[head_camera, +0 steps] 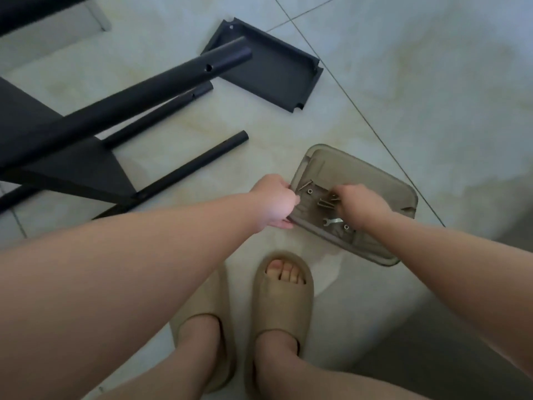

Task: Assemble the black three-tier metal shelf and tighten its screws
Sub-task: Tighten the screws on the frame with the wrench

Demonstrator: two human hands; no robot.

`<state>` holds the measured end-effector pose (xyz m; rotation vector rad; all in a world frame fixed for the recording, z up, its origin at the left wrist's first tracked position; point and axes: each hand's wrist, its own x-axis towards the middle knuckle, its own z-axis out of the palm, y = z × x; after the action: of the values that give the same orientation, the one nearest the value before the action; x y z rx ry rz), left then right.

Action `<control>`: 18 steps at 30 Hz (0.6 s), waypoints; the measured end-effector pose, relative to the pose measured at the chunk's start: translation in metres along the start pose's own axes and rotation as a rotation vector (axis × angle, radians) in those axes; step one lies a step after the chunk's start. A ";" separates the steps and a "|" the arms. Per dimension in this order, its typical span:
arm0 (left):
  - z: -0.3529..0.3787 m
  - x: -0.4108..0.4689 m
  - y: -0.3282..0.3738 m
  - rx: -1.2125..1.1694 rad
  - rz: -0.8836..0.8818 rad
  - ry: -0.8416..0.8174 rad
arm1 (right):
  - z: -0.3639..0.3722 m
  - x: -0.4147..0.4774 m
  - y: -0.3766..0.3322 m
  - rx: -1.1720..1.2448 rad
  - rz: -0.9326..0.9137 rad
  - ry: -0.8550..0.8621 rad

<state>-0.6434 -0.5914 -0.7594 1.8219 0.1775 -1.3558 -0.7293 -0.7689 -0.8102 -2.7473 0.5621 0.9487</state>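
A grey-brown plastic lid (375, 183) lies on the floor as a tray for screws (324, 203), nuts and a small silver wrench (333, 221). My left hand (274, 202) grips the lid's left edge. My right hand (360, 204) reaches into the lid with its fingers curled down over the screws; whether it pinches one is hidden. A partly built black shelf (72, 157) with round poles (138, 96) lies on its side at the left. A loose black shelf tray (265, 67) lies upside down farther back.
The floor is pale tile with dark grout lines. My two feet in beige slippers (282, 295) stand just below the lid. A loose black pole (199, 166) lies between the shelf and the lid.
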 end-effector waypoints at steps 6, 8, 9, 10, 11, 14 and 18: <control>0.012 0.014 -0.006 -0.166 0.018 -0.055 | -0.012 0.033 0.002 0.049 -0.010 0.084; 0.014 0.021 -0.006 -0.165 0.049 -0.061 | -0.012 0.044 0.003 0.001 -0.010 0.067; 0.014 0.024 -0.006 -0.167 0.065 -0.060 | -0.011 0.048 0.004 -0.038 -0.019 0.057; 0.015 0.026 -0.005 -0.163 0.081 -0.060 | -0.010 0.051 0.005 -0.068 -0.029 0.051; 0.016 0.028 -0.005 -0.157 0.097 -0.060 | -0.009 0.054 0.007 -0.083 -0.037 0.052; 0.017 0.030 -0.003 -0.141 0.128 -0.064 | -0.003 0.059 0.013 -0.094 -0.036 0.078; 0.022 0.033 -0.003 -0.153 0.125 -0.043 | 0.001 0.059 0.018 -0.074 -0.022 0.129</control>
<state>-0.6482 -0.6161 -0.7900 1.6482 0.1380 -1.2584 -0.6945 -0.8025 -0.8492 -2.8905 0.5257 0.8082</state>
